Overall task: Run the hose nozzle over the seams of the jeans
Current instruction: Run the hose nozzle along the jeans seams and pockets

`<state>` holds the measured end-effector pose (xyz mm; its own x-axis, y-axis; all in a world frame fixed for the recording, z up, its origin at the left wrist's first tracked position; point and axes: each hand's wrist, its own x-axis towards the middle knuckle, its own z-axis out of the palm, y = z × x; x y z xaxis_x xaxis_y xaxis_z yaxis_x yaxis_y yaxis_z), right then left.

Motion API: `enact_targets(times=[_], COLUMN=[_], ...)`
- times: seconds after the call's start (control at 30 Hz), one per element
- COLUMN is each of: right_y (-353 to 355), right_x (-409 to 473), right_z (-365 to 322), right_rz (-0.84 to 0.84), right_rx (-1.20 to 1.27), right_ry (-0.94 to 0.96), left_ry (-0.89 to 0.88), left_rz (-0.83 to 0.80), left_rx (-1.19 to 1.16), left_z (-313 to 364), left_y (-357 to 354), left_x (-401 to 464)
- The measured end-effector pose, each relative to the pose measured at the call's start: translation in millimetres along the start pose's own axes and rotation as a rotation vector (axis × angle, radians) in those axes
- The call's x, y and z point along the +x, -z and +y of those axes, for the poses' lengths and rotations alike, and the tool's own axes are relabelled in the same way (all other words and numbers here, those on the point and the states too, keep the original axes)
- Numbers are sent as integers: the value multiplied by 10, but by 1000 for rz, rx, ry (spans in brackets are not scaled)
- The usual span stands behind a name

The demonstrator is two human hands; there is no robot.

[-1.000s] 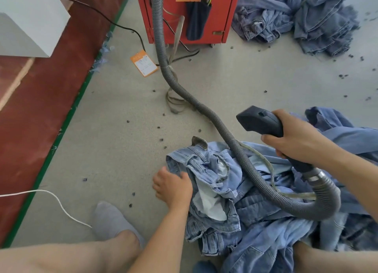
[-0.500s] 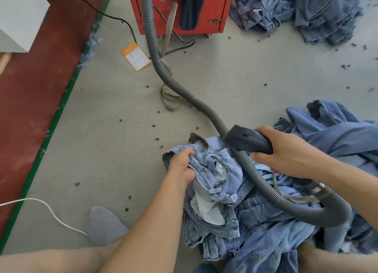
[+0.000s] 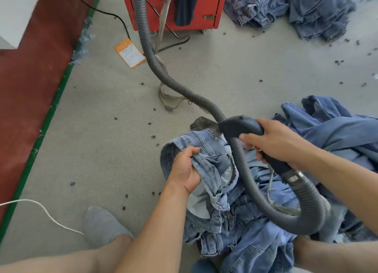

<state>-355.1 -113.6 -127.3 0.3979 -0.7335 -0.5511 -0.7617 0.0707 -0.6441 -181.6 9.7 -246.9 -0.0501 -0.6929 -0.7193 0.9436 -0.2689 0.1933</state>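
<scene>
Bunching pale, frayed jeans (image 3: 212, 166), left hand (image 3: 185, 170) grips the waistband; right hand (image 3: 280, 143) clasps the dark nozzle (image 3: 237, 127).

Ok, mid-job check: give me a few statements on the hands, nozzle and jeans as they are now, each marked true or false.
1. The right hand has its grip on the dark grey plastic hose nozzle. True.
2. The left hand lies flat and open on the floor. False: it grips a fold of the light blue denim jeans.
3. The nozzle's tip is at the upper edge of the bunched jeans. True.
4. The grey ribbed hose runs up to a white box. False: it runs up to the red metal cabinet.
5. The orange paper tag lies on top of the jeans. False: it lies on the grey floor, beside the hose.
</scene>
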Motion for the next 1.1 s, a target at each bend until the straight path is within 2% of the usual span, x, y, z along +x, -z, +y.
enact_targets(times=[0.07, 0.13, 0.2, 0.27, 0.4, 0.53, 0.6, 0.73, 0.83, 1.1], right_y=[87, 188, 202, 90, -158, -5, 149, 86, -96, 165], right_x=[-17, -97, -205, -266, -198, -162, -221, -367, -302, -304], right_z=[3, 8, -10, -57, -123, -105, -87, -99, -127, -78], right_rz=[68, -20, -172, -232, -46, 155, 116, -95, -17, 123], right_rx=[152, 198, 103, -53, -180, 14, 30, -231, -298, 21], right_ry=[-60, -78, -38, 18, 76, 0, -5, 71, 101, 49], left_ry=[-4, -14, -19, -10, -40, -63, -60, -33, -8, 47], left_rz=[4, 9, 16, 1, 9, 46, 42, 47, 57, 48], left_rx=[-23, -45, -46, -21, 41, 58, 45, 49, 61, -17], left_z=[15, 34, 44, 36, 9, -17, -32, -66, -141, -118], left_y=[-9, -36, -73, -116, -115, -128, -166, -240, -283, -210], left_x=[-46, -77, -101, -140, -186, -237, -275, -318, -333, -410])
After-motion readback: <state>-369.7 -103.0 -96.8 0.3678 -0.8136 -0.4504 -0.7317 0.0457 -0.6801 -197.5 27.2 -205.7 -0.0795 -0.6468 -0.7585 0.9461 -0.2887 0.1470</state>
